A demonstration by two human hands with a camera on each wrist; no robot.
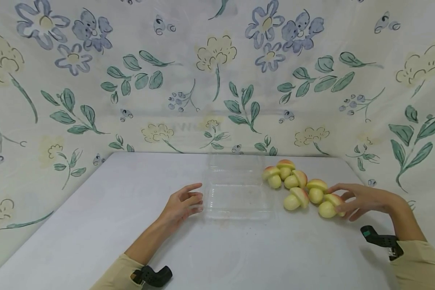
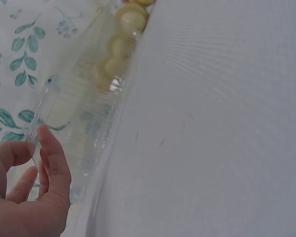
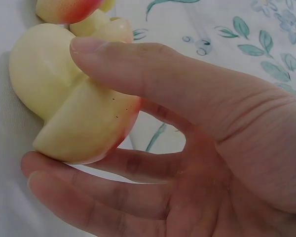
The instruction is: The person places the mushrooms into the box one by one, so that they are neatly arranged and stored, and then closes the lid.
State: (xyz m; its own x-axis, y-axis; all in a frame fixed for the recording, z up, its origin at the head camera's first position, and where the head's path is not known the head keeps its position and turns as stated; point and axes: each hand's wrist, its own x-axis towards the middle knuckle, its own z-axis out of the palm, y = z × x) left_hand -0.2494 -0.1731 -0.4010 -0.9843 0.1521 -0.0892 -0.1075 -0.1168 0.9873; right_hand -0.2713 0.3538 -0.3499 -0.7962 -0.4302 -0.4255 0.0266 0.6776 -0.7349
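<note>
At the right of the head view, my right hand (image 1: 364,199) is at the nearest toy mushroom (image 1: 327,209), pale yellow-green with a reddish cap. In the right wrist view the thumb lies across this mushroom (image 3: 84,118) where cap meets stem, and the other fingers curl round the cap's far side. My left hand (image 1: 181,205) rests by the left edge of a clear plastic box (image 1: 239,209), fingers loosely bent. In the left wrist view its fingertips are right at the box's thin rim (image 2: 34,123). More such mushrooms (image 1: 292,201) lie grouped beside the box's right side.
The white table (image 1: 130,177) carries the box near its back edge. Behind it hangs a cloth (image 1: 188,92) printed with flowers and leaves. A dark wrist camera (image 1: 152,276) sits on the left sleeve, and another camera (image 1: 382,239) on the right.
</note>
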